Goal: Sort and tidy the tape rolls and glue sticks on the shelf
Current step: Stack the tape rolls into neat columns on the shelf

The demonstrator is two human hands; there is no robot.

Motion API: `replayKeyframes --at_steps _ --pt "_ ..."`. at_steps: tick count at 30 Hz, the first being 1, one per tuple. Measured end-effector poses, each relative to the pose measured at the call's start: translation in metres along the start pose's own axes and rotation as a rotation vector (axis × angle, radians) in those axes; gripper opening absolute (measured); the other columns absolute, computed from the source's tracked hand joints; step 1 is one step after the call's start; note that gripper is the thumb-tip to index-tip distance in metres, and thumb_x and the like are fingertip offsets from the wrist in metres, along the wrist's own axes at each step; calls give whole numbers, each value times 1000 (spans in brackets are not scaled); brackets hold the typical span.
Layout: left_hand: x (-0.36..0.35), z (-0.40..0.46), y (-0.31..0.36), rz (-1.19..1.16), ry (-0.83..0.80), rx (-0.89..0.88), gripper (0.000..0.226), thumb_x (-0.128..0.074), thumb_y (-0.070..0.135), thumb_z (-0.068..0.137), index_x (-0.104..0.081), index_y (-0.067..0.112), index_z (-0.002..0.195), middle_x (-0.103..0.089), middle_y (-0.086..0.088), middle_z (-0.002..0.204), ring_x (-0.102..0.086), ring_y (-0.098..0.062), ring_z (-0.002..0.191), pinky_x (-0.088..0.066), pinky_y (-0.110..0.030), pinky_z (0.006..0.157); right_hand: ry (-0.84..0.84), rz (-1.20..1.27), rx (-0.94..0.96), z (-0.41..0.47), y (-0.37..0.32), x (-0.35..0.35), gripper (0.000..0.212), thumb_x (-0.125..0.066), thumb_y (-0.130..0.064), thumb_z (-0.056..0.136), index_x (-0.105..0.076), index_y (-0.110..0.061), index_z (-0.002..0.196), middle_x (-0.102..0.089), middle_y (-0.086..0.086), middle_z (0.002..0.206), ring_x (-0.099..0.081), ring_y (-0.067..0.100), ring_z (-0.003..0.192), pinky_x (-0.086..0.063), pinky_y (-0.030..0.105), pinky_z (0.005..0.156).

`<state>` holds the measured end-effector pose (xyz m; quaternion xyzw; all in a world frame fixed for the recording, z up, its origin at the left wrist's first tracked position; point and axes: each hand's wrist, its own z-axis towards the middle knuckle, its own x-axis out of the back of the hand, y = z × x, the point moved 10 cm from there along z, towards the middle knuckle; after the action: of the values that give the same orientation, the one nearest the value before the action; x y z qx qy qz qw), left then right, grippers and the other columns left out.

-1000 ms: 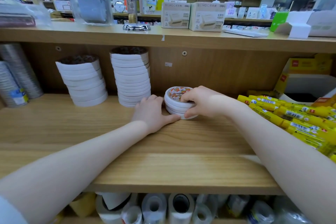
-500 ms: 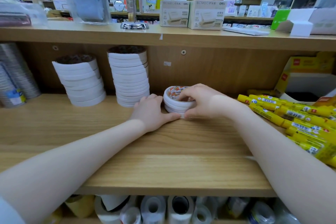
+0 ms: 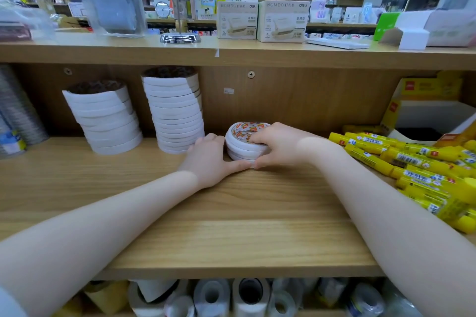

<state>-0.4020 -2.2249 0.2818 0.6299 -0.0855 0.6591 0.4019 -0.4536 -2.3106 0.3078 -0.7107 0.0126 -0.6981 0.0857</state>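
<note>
A short stack of white tape rolls with a red-and-orange printed label on top stands at the back middle of the wooden shelf. My right hand is curled over its right side and top, gripping it. My left hand lies against its left side, thumb along the base. Two taller stacks of white tape rolls stand to the left against the back panel. A heap of yellow glue sticks lies at the right.
A yellow and white carton stands open behind the glue sticks. Clear tape rolls sit at the far left. The top shelf holds white boxes. More tape rolls fill the shelf below.
Both hands and the short stack have stayed almost in place; my right fingers have shifted slightly over the top roll. The view has tilted a little.
</note>
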Motion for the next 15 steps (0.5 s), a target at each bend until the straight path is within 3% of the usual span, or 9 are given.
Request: replayKeyframes --at_steps 15 --pt "0 6 0 -75 15 -28 68 -66 63 67 -56 17 117 -54 -1 116 -45 -22 113 -39 -42 97 117 130 22 -5 8 7 24 -73 -36 74 -58 -18 81 -57 -3 79 -49 15 77 -40 33 66"
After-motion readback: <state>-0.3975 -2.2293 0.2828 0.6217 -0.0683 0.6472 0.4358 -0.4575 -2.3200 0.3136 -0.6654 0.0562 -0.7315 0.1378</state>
